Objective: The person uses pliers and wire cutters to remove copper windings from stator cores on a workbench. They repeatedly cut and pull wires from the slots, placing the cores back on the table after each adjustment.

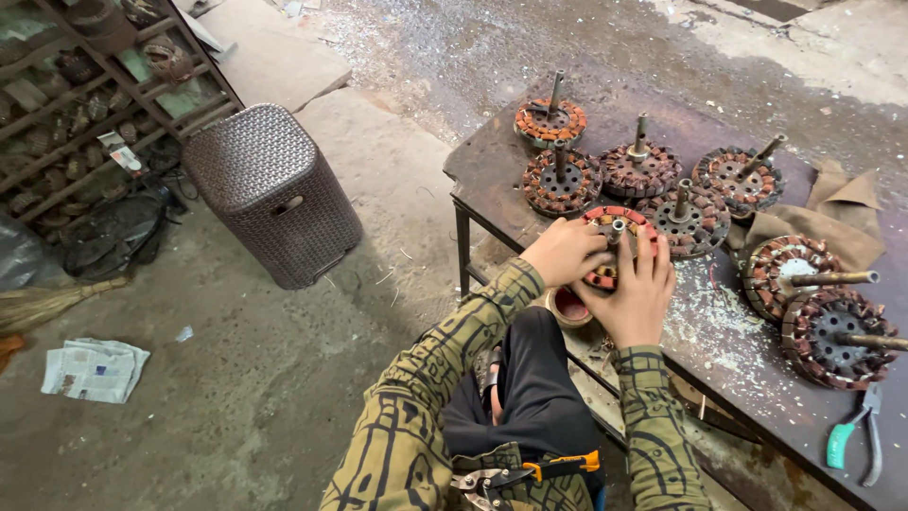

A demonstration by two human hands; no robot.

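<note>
Both hands (605, 274) clasp a round copper-wound stator (619, 227), shaft upright.

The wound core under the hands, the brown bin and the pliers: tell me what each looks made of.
Wound core: looks like coppery wire coils on a dark, dull metal body with a grey steel shaft. Both the left hand and right hand rest on it.
Brown bin: probably moulded plastic, woven-look pattern.
Pliers: grey metal, teal grips, likely plastic.

Repair workshop, motor stators (641, 168) on workbench (492, 161), parts shelves (85, 85)
</note>
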